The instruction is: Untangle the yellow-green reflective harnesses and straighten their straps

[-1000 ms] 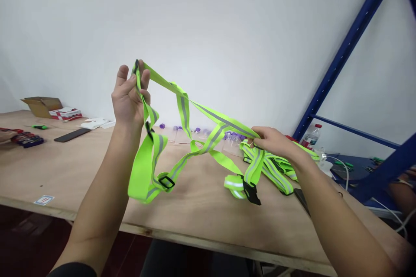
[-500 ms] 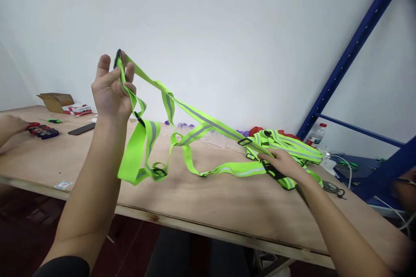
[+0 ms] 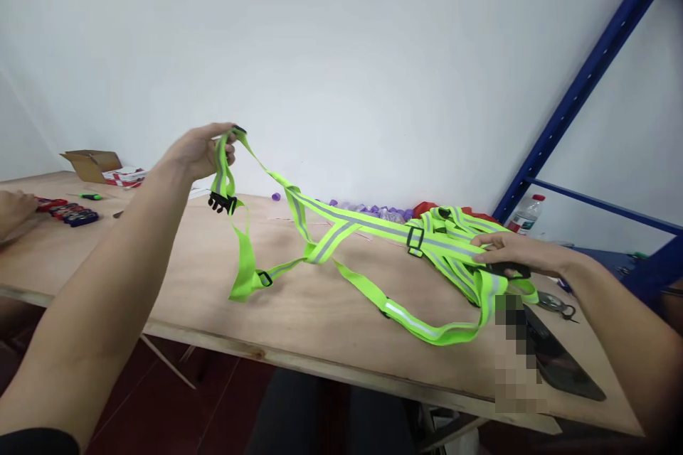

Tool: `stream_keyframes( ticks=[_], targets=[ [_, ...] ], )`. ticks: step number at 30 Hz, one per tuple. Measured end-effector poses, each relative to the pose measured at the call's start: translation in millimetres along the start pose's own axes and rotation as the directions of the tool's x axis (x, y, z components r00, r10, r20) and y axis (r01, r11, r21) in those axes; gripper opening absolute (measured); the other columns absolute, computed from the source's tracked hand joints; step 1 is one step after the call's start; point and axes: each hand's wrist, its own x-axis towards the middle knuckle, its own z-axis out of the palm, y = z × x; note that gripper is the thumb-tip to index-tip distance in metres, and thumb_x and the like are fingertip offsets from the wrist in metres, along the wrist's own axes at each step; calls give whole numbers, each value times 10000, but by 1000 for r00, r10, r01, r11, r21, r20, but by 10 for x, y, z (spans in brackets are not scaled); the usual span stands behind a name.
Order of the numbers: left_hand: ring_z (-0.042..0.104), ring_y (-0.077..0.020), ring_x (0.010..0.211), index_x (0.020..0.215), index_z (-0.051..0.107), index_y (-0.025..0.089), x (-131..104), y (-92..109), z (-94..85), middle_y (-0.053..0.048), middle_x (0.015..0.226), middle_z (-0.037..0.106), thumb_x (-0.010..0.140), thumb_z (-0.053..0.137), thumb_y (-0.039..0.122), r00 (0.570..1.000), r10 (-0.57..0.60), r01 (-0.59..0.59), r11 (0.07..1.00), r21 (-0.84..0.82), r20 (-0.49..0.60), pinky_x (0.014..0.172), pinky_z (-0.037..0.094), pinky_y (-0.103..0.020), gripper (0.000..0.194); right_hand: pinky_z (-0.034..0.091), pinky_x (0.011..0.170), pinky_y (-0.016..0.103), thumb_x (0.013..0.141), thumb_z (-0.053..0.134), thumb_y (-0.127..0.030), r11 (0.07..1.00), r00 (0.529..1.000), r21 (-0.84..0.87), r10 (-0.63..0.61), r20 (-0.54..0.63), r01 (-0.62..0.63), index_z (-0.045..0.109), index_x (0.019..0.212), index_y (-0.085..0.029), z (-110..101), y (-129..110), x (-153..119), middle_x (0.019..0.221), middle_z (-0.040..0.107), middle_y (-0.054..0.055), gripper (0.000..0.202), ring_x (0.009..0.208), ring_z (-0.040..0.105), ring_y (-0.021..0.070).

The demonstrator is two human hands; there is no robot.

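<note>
A neon-green reflective strap vest (image 3: 368, 226) with grey stripes stretches between my two hands above the table. My left hand (image 3: 203, 151) is raised at the left, its fingers closed on the strap near a small black slider. Below that hand hangs a black side-release buckle (image 3: 221, 203), and a loop of strap dangles lower down. My right hand (image 3: 515, 254) grips the vest's other end near a black fitting partly hidden by the fingers. A black slider (image 3: 415, 242) shows on the strap left of it. Behind lies a heap of similar straps (image 3: 456, 224).
A phone-like dark slab (image 3: 565, 359) lies under my right forearm. A bottle (image 3: 527, 213) stands near the blue rack (image 3: 581, 78). Purple-capped pieces (image 3: 373, 212) line the wall. At left are a cardboard box (image 3: 90, 167), red and navy items (image 3: 72, 213) and another person's hand (image 3: 16, 210).
My left hand has come down and slightly right. My right hand has shifted right with its end of the vest, and the lower strap now sags nearer the table's front. The dark slab at right has become visible.
</note>
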Motion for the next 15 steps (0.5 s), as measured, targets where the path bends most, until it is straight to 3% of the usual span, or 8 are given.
stream_keyframes(
  ticks=[3,6,8,11,13,15],
  targets=[
    [457,-90,439,747,568,160,274,-203,147,13,593,524,798,714,208,998,-27,33,993,110,-50,440,426,-249,162,470,718,346,793,627,-645,1000,993,-27,1,-121,-5,666,875,-206,-15,-73,192,758,697,73,448,747,633,240],
    [431,-85,457,693,496,193,445,-304,301,43,559,464,822,697,236,990,108,-93,984,155,-90,485,427,-249,243,468,775,373,811,624,-576,999,983,-48,10,-183,-20,660,946,-203,-12,-133,347,877,714,108,398,836,646,265],
    [402,-88,476,638,411,218,446,-343,328,57,540,410,842,678,265,975,214,-198,959,201,-61,524,420,-256,339,467,802,402,814,627,-511,998,978,-57,20,-210,-33,656,986,-193,6,-140,357,925,712,137,362,877,652,292],
    [309,-106,476,570,337,247,231,-497,232,71,493,270,841,684,320,962,267,-272,916,296,58,548,379,-282,446,475,866,398,820,632,-426,999,986,-42,-39,-165,32,636,1092,-214,157,-73,109,1054,712,143,344,992,662,306],
    [293,-103,474,532,377,241,-41,-708,116,67,478,296,803,731,347,965,192,-247,892,379,178,534,334,-285,459,493,873,383,845,604,-381,993,987,-22,-118,-109,116,627,1077,-240,374,27,-232,1093,720,129,273,998,672,295],
    [292,-92,450,497,401,224,-358,-984,-1,64,468,334,741,783,339,946,22,-187,852,490,323,486,267,-274,468,519,805,391,895,531,-332,921,919,-44,-390,-64,388,652,980,-239,653,150,-650,985,735,124,175,893,690,285]
  ],
)
